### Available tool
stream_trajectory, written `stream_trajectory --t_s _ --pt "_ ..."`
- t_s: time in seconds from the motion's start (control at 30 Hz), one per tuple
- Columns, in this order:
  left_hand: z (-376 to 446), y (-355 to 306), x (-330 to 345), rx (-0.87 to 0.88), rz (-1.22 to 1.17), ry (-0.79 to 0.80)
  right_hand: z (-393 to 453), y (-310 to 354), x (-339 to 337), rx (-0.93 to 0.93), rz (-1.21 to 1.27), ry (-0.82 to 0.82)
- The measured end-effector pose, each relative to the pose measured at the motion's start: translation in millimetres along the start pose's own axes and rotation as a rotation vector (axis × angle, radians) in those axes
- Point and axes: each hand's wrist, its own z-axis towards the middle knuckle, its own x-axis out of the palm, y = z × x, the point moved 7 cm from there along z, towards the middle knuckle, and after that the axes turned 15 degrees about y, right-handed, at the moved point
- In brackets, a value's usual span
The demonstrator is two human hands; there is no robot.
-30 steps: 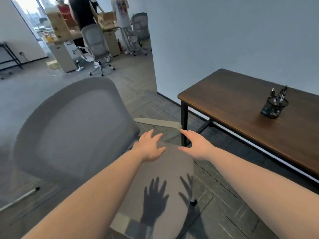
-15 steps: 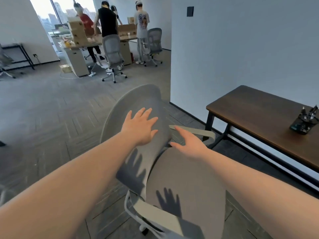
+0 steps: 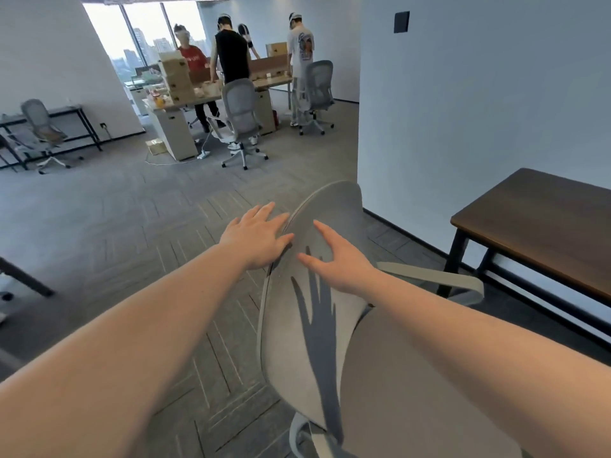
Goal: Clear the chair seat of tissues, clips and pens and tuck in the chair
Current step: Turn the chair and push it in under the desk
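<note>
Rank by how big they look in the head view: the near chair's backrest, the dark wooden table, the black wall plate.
1. near chair's backrest, though nearness inflates it
2. dark wooden table, cut off at the frame edge, so unsure against the backrest
3. black wall plate, clearly smallest

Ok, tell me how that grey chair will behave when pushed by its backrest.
The grey chair probably rolls easily, if it has casters like the matching chair behind. It may swivel rather than travel straight. The curved backrest under the left hand and right hand might flex.

We stand in an open office, swivel chairs (image 3: 243, 119) at far benches (image 3: 211, 94), carpet tiles (image 3: 132, 226), stacked cardboard boxes (image 3: 175, 77).
</note>
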Motion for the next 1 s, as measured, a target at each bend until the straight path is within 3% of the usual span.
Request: stream_trajectory --t_s 0.13,0.33,0.5,0.8,1.0 --pt "26.5 18.3 -0.2 0.221 -0.138 -0.003 32.2 17.0 23.8 0.08 0.036 0.027" --pt "61.9 38.6 -4.5 0.465 0.103 0.027 48.6 24.1 41.9 0.274 0.079 -0.029" --pt "78.5 24.1 -13.6 0.637 0.159 0.016 47.5 27.9 47.5 0.417 0.088 -0.057" --pt "84.1 -8.3 -16.3 0.845 0.171 -0.105 21.3 37.6 53.3 0.469 0.092 -0.051" --pt "59.7 -34.1 -8.5 1.02 0.29 -0.091 -16.8 40.8 52.8 0.467 0.044 -0.016"
